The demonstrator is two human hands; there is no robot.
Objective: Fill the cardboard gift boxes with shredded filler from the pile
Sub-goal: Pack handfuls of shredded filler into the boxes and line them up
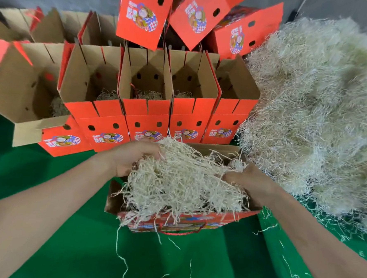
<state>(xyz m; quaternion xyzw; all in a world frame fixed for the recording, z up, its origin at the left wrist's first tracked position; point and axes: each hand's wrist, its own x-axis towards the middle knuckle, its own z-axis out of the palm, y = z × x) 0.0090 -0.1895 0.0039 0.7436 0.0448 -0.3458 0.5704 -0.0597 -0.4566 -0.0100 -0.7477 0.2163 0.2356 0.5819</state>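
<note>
An open red gift box (194, 222) stands on the green cloth right in front of me, heaped with a clump of pale shredded filler (182, 181) that spills over its near edge. My left hand (132, 157) grips the clump's left side, fingers curled into the strands. My right hand (246, 181) grips the clump's right side over the box. The big filler pile (313, 108) lies to the right, reaching up to the box's far right corner.
A row of open red boxes (145, 115) with some filler at their bottoms stands behind the near box. More boxes (143, 14) are stacked behind those. Loose strands (286, 265) lie scattered on the green cloth (47, 169).
</note>
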